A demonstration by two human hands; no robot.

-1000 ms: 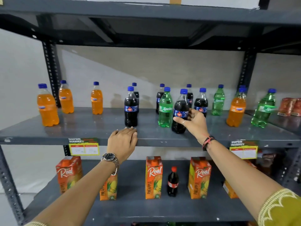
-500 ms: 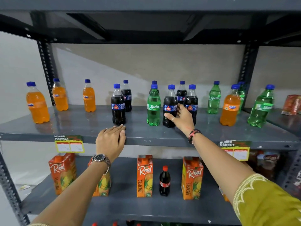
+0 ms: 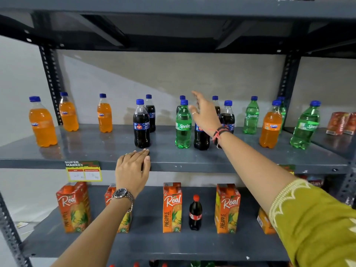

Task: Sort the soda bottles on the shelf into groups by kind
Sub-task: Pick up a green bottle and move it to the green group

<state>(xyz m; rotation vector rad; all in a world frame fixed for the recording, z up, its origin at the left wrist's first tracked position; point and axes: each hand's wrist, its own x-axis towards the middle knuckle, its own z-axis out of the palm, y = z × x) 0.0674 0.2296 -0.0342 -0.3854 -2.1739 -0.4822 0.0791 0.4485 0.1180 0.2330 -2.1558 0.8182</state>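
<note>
On the grey middle shelf [image 3: 96, 155] stand three orange Fanta bottles at the left, the nearest [image 3: 42, 124]. Two dark cola bottles, front one [image 3: 141, 126], stand left of centre. A green Sprite bottle [image 3: 183, 126] stands beside another cola bottle [image 3: 201, 139], which my right arm partly hides. Further right are more cola, a Sprite bottle [image 3: 250, 116], an orange Fanta bottle [image 3: 271, 126] and a Sprite bottle [image 3: 305, 128]. My right hand [image 3: 204, 112] is raised with fingers apart, holding nothing, above the central bottles. My left hand [image 3: 133, 170] lies flat on the shelf's front edge.
The lower shelf [image 3: 150, 245] carries several orange Real pineapple juice cartons, one [image 3: 172, 208], and a small red-capped cola bottle [image 3: 195, 212]. A yellow price tag [image 3: 83, 171] hangs on the shelf edge. Red packets [image 3: 341, 123] lie far right. Another shelf [image 3: 173, 8] sits overhead.
My right hand has let go of the cola bottle beside the front Sprite and risen up and back, fingers spread. My left hand has stayed on the shelf edge.
</note>
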